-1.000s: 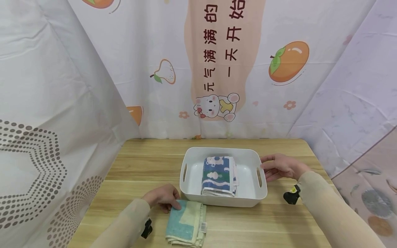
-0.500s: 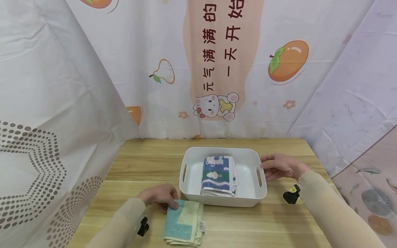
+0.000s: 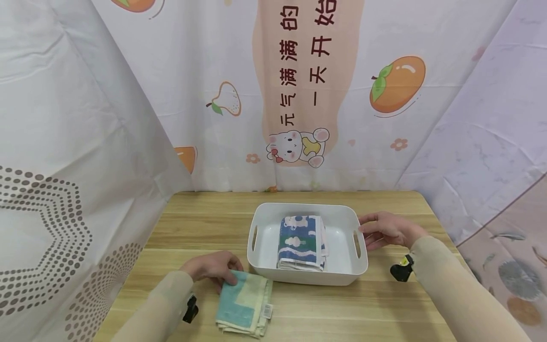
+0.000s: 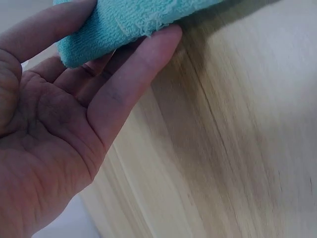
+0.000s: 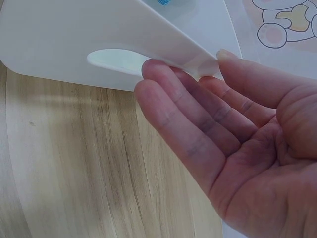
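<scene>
My left hand (image 3: 215,268) pinches the left far corner of a folded blue-and-cream towel (image 3: 245,304), thumb on top and fingers beneath. In the left wrist view, the towel's turquoise terry edge (image 4: 111,34) lies between thumb and fingers, above the wooden table. My right hand (image 3: 386,232) rests at the right end of a white plastic basket (image 3: 307,278), fingers relaxed. In the right wrist view, its thumb tip is at the basket's rim and its fingertips are beside the oval handle hole. A folded blue, white and green patterned towel (image 3: 299,241) lies inside the basket.
The basket stands on a wood-grain table (image 3: 201,223). Behind the table hangs a white curtain (image 3: 222,156) with fruit prints and lettering; more patterned cloth hangs at both sides. A black device (image 3: 401,270) is strapped at the right wrist.
My left hand has drawn the blue-and-cream towel to the left, away from the basket's front, with the towel tilting slightly. The right hand and the basket have stayed in place.
</scene>
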The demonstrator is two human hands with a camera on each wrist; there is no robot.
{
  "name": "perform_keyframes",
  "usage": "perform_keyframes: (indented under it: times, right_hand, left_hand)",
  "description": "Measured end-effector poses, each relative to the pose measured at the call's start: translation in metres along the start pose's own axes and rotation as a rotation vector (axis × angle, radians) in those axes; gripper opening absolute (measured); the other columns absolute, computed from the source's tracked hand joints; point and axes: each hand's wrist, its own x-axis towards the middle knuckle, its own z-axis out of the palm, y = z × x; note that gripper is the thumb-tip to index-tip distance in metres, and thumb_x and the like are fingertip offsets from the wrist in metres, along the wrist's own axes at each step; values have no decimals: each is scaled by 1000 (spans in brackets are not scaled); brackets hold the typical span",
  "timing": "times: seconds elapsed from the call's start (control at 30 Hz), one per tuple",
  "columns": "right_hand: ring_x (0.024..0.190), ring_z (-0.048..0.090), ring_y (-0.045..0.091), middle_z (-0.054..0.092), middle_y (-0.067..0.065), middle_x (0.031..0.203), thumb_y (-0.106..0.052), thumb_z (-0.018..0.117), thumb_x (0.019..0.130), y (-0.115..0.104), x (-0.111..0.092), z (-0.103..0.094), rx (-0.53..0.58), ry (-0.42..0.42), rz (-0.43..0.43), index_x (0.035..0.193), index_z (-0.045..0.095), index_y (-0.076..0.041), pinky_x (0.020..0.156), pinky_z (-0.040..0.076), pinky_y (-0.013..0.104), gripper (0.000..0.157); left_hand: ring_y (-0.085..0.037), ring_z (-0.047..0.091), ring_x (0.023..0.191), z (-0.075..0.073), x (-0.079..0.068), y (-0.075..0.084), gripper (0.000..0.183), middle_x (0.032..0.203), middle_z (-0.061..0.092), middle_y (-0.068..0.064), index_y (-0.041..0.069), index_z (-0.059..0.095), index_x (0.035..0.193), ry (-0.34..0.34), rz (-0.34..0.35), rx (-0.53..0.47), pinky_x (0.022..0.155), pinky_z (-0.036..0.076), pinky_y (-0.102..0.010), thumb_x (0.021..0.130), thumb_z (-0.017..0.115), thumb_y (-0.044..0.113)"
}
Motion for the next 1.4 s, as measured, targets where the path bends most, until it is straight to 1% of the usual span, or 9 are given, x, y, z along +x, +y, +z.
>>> perform_keyframes:
  times: [0.17,0.27,0.47,0.67,0.83,1.0,1.2,1.33,1.4]
  right_hand:
    - [83,67,33,65,25,101,-13,59,94,0,0,0,-5,0,0,138,35,8,80,52,52,54]
    - [83,67,33,65,25,102,-13,58,94,0,1,0,-7,-4,3,138,36,7,80,52,52,54]
    - [84,67,33,65,25,101,-13,58,94,0,0,0,-8,-4,10,138,35,8,81,51,53,54]
    - [83,67,33,65,25,101,-13,59,93,0,0,0,-8,3,8,138,36,7,80,52,52,54]
    - [83,67,33,65,23,100,-13,59,94,0,0,0,-8,0,7,138,37,7,80,52,52,53]
    - [84,67,33,65,24,101,-13,59,93,1,1,0,-11,3,5,137,37,7,79,53,51,53]
    - [82,67,32,65,24,100,-12,59,93,1,1,-1,-13,14,9,137,38,7,78,53,50,52]
    - [82,67,32,65,24,100,-13,59,94,1,1,0,-15,19,15,137,38,7,78,53,50,52]
    - [82,67,32,65,24,100,-13,60,93,0,1,0,-15,24,19,137,38,7,78,53,50,52]
  left_hand:
    - [-22,60,67,-6,-4,-1,26,92,59,-9,14,64,98,15,10,57,55,56,-43,75,74,6]
    - [-20,58,67,-9,-7,0,25,91,59,-8,17,65,96,26,19,97,56,55,-44,75,72,4]
    - [-20,57,71,-14,-12,4,28,92,59,-6,16,66,91,53,44,126,57,54,-44,73,69,-4]
    - [-19,55,70,-19,-14,7,31,91,59,-4,15,65,88,61,54,151,53,51,-37,70,64,-10]
    - [-18,51,66,-25,-13,5,33,89,58,-3,14,64,87,71,98,179,48,44,-29,69,60,-14]
    - [-16,48,62,-32,-12,1,37,84,59,-2,13,64,85,103,155,197,45,40,-25,67,55,-17]
    - [-14,47,59,-39,-12,0,40,80,59,-2,13,65,82,131,224,210,45,42,-26,64,52,-19]
    - [-16,49,64,-43,-15,3,37,80,59,-2,14,65,81,149,238,208,49,44,-28,66,53,-17]
    - [-17,50,67,-45,-16,5,35,81,59,-2,15,65,81,168,258,225,51,45,-29,68,54,-16]
